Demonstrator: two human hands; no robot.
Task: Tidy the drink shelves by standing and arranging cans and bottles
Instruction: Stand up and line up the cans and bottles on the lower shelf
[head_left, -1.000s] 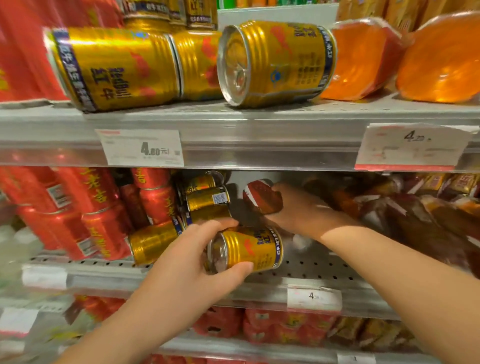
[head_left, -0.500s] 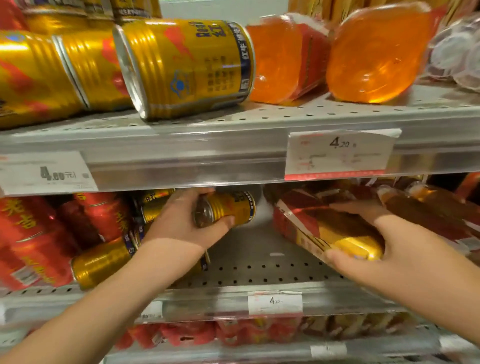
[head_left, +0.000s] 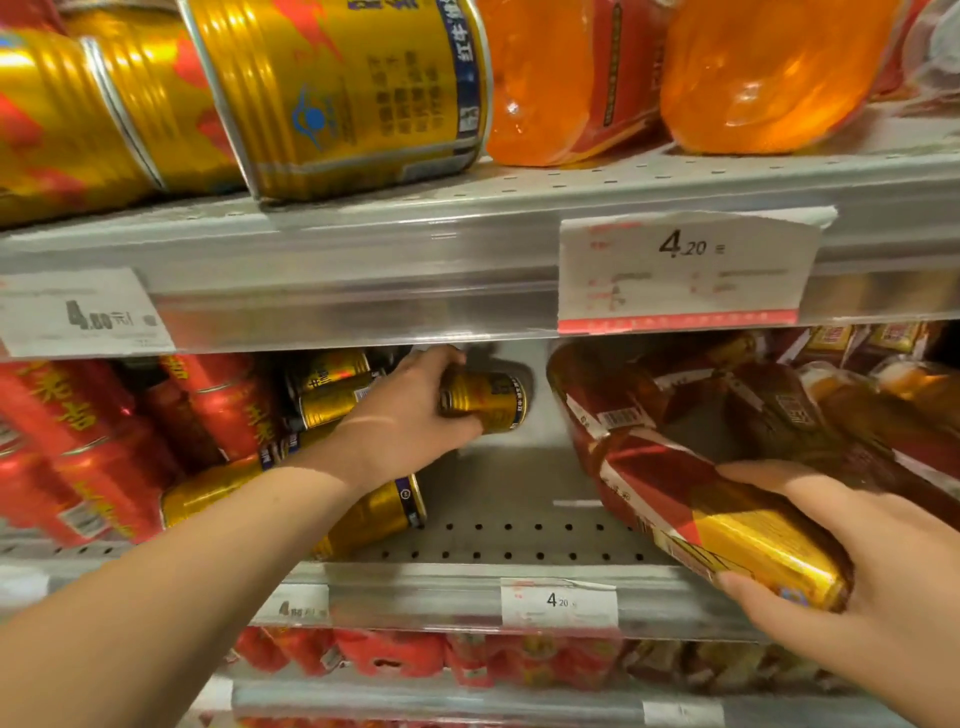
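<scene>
Cans crowd the middle shelf (head_left: 519, 540) at centre left, most lying down. Stiff, smooth and likely heavy, they are best gripped around the barrel. Left hand (head_left: 410, 415) wraps fingers (head_left: 441, 358) around a gold can (head_left: 488, 400), seemingly lifted. Right hand (head_left: 852, 561) clasps a bottle (head_left: 727, 525) at lower right.

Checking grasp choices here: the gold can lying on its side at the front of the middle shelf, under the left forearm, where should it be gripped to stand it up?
Grip the gold can around its ribbed side wall, from the front and above. It lies tipped with its blue-banded end facing right, so the fingers can wrap the middle and pivot it upright.
</scene>
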